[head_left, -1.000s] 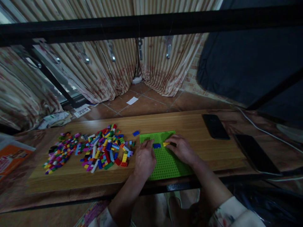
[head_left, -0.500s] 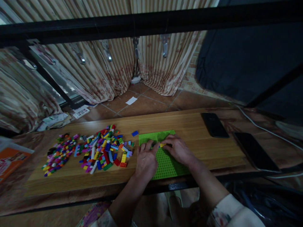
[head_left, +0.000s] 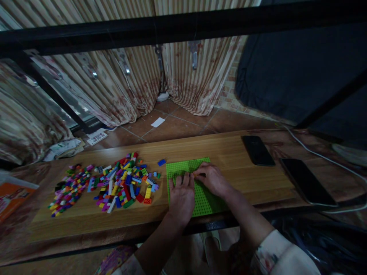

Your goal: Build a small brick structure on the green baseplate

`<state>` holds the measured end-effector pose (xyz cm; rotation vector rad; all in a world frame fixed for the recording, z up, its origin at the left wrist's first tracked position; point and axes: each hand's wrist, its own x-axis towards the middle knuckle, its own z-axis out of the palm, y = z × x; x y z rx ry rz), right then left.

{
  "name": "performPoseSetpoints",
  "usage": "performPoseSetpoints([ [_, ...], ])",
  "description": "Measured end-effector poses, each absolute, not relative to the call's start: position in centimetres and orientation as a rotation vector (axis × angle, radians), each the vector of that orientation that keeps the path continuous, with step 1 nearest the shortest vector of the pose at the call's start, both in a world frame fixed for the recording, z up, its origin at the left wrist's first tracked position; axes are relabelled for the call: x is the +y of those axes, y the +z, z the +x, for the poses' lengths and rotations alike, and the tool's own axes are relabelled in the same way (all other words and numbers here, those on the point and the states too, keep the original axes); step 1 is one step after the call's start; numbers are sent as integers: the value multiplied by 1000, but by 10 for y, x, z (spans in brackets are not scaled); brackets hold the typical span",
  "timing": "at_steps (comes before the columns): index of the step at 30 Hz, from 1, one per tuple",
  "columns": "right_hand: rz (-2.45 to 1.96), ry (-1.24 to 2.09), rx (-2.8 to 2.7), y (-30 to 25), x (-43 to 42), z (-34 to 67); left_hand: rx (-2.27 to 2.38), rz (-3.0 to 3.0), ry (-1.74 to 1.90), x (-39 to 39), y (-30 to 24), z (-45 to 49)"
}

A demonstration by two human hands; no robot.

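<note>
A green studded baseplate (head_left: 203,202) lies on the wooden board, under both hands. My left hand (head_left: 182,196) rests palm down on its left half, fingers stretched forward and lying on the studs; nothing shows in its grip. My right hand (head_left: 213,178) reaches in from the right, thumb and index finger pinched on a small orange-looking toy brick (head_left: 195,175) close to the left fingertips. Fingers mostly cover that brick, so whether it is pressed onto the studs is hidden.
Left of the baseplate lie a heap of mixed toy bricks (head_left: 126,183) and a pile of smaller pieces (head_left: 70,187). A blue brick (head_left: 161,162) sits apart. Two dark phones (head_left: 258,150) (head_left: 306,181) lie at right, near a white cable (head_left: 323,156). An orange-and-white package (head_left: 15,194) stands far left.
My left hand has shifted slightly right, its fingers now flatter on the baseplate. The right hand stays pinched near the same spot; a yellow piece visible there before now looks orange and more covered.
</note>
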<state>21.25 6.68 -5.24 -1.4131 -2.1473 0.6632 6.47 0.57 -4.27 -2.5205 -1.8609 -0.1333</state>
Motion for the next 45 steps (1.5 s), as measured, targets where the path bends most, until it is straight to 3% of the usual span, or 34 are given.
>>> performPoseSetpoints([
  [15, -1673, 651, -2086, -57, 73, 219, -1643, -2522, -229, 11, -52, 72],
  [24, -1460, 841, -1737, -69, 70, 234, -1807, -2652, -489, 14, -57, 60],
  [28, -1562, 759, -1475, -70, 76, 235, -1936, -2632, -701, 19, -49, 48],
  [32, -1671, 570, -1638, -67, 74, 227, -2124, -2464, -904, 26, -41, 28],
  [37, -1910, 325, -1809, -65, 65, 214, -2054, -2502, -672, 18, -42, 23],
  [45, -2021, 298, -1802, -72, 64, 212, -1989, -2574, -270, 0, -56, 43],
])
